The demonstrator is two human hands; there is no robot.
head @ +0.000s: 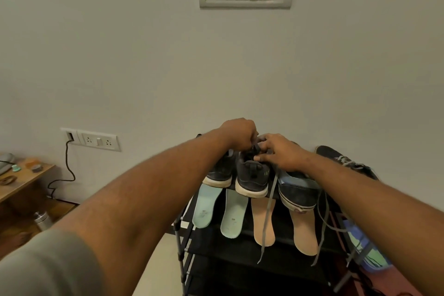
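Several dark shoes stand in a row on the top of a black shoe rack (189, 230) against the wall. Both my hands are over the second dark sneaker (252, 175), which has a white sole. My left hand (241, 133) has its fingers curled and pinches the grey lace at the sneaker's top. My right hand (280, 151) rests on the same sneaker, its fingertips on the lace area. A long grey lace (270, 204) hangs down over the rack's front. Two mint insoles (234, 214) and two tan insoles (263, 221) lie on the rack in front of the shoes.
A dark slip-on shoe (298, 193) and a black laced shoe (346, 161) stand to the right. A wooden side table (21, 181) with small items is at the left, a steel bottle (42, 220) below it. A cable (68, 170) hangs from the wall socket (96, 142).
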